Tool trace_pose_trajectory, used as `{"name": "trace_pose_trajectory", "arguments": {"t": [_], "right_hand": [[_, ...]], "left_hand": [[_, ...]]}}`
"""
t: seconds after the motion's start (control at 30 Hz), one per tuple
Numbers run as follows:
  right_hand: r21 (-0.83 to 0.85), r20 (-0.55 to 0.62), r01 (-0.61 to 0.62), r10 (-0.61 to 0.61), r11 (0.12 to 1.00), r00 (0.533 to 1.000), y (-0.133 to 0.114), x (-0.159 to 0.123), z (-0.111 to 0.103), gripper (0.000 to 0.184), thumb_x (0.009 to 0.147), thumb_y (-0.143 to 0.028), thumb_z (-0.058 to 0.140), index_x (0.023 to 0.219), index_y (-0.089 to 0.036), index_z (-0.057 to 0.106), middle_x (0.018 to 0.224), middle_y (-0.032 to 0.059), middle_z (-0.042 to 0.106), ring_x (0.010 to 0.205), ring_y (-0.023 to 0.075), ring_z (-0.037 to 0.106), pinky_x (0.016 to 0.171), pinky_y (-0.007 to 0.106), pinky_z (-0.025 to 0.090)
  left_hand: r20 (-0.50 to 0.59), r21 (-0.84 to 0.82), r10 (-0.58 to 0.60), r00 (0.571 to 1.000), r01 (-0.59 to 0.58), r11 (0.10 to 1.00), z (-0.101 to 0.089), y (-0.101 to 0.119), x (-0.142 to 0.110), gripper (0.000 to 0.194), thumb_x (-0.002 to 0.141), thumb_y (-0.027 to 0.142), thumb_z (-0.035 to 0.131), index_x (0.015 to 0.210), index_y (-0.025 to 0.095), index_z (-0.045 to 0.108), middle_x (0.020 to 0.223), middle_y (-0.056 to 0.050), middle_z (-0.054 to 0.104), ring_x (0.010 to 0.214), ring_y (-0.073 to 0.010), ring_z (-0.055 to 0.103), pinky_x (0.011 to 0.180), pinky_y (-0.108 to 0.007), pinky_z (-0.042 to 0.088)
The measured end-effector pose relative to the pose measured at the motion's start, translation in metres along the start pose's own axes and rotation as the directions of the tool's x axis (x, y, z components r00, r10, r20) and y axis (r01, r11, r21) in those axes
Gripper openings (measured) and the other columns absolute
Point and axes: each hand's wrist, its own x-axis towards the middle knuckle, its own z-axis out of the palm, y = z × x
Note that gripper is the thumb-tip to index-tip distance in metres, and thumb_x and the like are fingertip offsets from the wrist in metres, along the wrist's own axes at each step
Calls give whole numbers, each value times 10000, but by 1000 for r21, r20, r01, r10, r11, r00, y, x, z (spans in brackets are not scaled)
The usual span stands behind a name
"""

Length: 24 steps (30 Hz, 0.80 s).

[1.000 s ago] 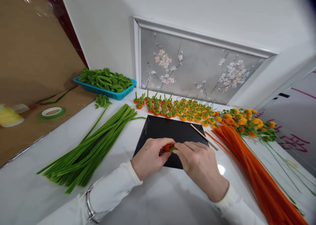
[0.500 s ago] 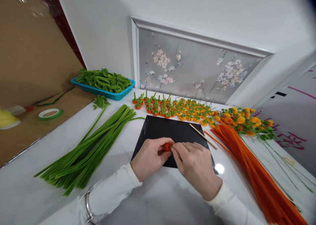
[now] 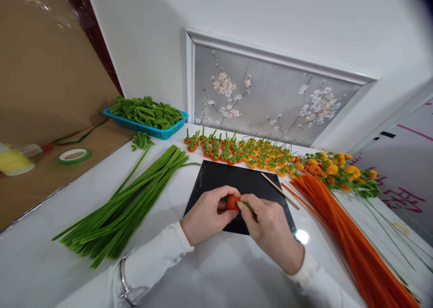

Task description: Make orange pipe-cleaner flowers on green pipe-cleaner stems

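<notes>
On the near side of the white table (image 3: 216, 272), the left hand (image 3: 209, 213) and the right hand (image 3: 270, 222) are meeting above a black mat (image 3: 233, 177). The left is pinching one small orange piece (image 3: 232, 203) between thumb and fingers; the right is gripping one green strip (image 3: 248, 206) in its fingertips, right against that piece. To my eye, the step in hand is fitting green to orange, and the next move seems to be calling for a steady left pinch while the right fingertips are guiding the strip; whether the two are joined, I cannot tell. One orange bundle (image 3: 352, 240) is running from beside the mat's far right corner toward the table's near right corner, and one green bundle (image 3: 131, 204) is fanning out toward the left edge, both holding too many strands to number. One blue basket (image 3: 158, 133) is sitting at the table's far left corner, heaped with uncounted green loops (image 3: 145, 112). One bunch of flowers (image 3: 329, 166) is lying by the far right corner. Small orange heads (image 3: 214, 152) and yellow heads (image 3: 264, 157) are crowding the far edge, too tightly packed for me to count. One heap of green clippings (image 3: 141, 140) is lying near the basket, one loose orange strand (image 3: 301, 200) is lying beside its bundle, and one pale stick (image 3: 280, 190) is slanting across the mat's right edge.
</notes>
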Motion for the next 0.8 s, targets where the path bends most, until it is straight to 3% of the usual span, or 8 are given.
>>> {"name": "trace_pose_trajectory", "arguments": {"t": [0.17, 0.3, 0.37, 0.43, 0.5, 0.6, 0.7, 0.8], "right_hand": [[459, 133, -294, 262, 839, 956, -7, 5, -5, 221, 912, -307, 454, 796, -166, 577, 581, -39, 474, 472, 82, 370, 435, 198, 279], [622, 172, -366, 336, 692, 926, -12, 8, -5, 263, 902, -344, 468, 735, -161, 557, 586, -40, 443, 506, 82, 350, 444, 190, 289], [634, 151, -353, 338, 688, 929, -11, 8, -5, 249, 906, -339, 465, 768, -162, 571, 621, -28, 497, 531, 88, 400, 471, 190, 326], [590, 95, -311, 319, 745, 943, -9, 7, -4, 216, 913, -321, 462, 823, -168, 585, 656, -17, 549, 548, 95, 447, 492, 195, 350], [495, 21, -235, 259, 837, 966, -5, 5, -4, 173, 916, -284, 466, 858, -175, 588, 659, -16, 572, 541, 98, 470, 503, 202, 357], [309, -72, -29, 54, 951, 996, -1, 3, -5, 142, 917, -203, 461, 851, -181, 585, 673, -6, 592, 571, 111, 505, 569, 225, 373], [122, -100, 143, -132, 982, 986, 0, 3, -6, 190, 920, -146, 431, 808, -183, 579, 652, 3, 579, 580, 128, 492, 605, 256, 360], [24, -90, 190, -187, 982, 978, 0, 3, -5, 212, 919, -121, 409, 809, -184, 580, 631, 8, 571, 571, 139, 484, 590, 267, 341]], "left_hand": [[-103, 221, 193, 976, -167, 961, 3, 1, -3, 180, 816, 88, 497, 964, 185, 535, 947, -38, 571, 803, -133, 576, 685, -233, 505], [-95, 348, 391, 915, -338, 875, 6, 1, -8, 295, 840, 15, 422, 1049, 192, 531, 1063, -70, 555, 996, -154, 545, 864, -280, 477], [-80, 289, 392, 917, -355, 889, 5, 3, -10, 330, 837, 27, 445, 1103, 205, 525, 1144, -80, 533, 1067, -169, 528, 919, -300, 461], [-79, 82, 279, 957, -273, 959, 3, 6, -9, 335, 839, 108, 513, 1155, 220, 502, 1210, -86, 502, 1099, -191, 528, 915, -313, 478], [-45, -227, 58, 997, -67, 972, 0, 8, -6, 313, 869, 267, 530, 1175, 234, 477, 1206, -85, 501, 1067, -202, 563, 845, -315, 523], [190, -515, -300, 935, 355, 780, -6, 9, 1, 383, 897, 522, 393, 1087, 207, 503, 988, -66, 583, 791, -168, 663, 599, -248, 552], [367, -521, -353, 860, 505, 688, -10, 8, 4, 448, 854, 577, 442, 903, 147, 559, 770, -41, 604, 507, -95, 605, 403, -147, 437], [330, -545, -297, 896, 438, 715, -13, 9, 5, 350, 809, 471, 599, 811, 121, 601, 750, -34, 609, 487, -48, 543, 393, -111, 394]]}}
